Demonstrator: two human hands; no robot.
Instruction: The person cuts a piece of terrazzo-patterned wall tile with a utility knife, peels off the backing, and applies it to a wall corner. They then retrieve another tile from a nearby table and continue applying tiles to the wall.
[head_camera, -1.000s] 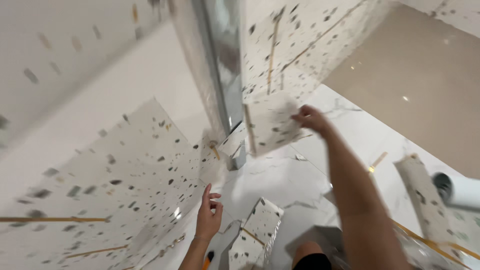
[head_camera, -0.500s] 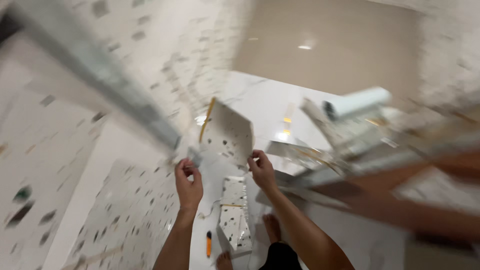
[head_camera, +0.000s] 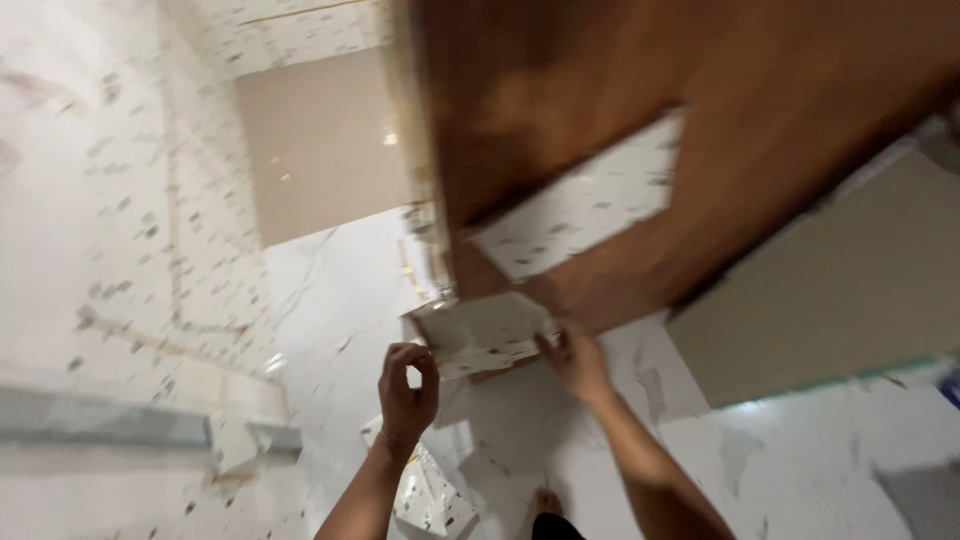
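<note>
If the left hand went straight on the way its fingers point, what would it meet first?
Probably the speckled tile piece just ahead: the left hand points up and right toward its near left edge. The right hand already holds the other side. Blur leaves depth unclear.

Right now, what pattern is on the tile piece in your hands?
Off-white with dark speckles, tile piece; head view.

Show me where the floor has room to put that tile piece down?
The white marble floor is bare between the speckled wall and the left hand. More bare floor lies at lower right, below the tan panel. It is crowded under both hands, where broken tile pieces lie, and around the held tile piece near the brown door.
</note>
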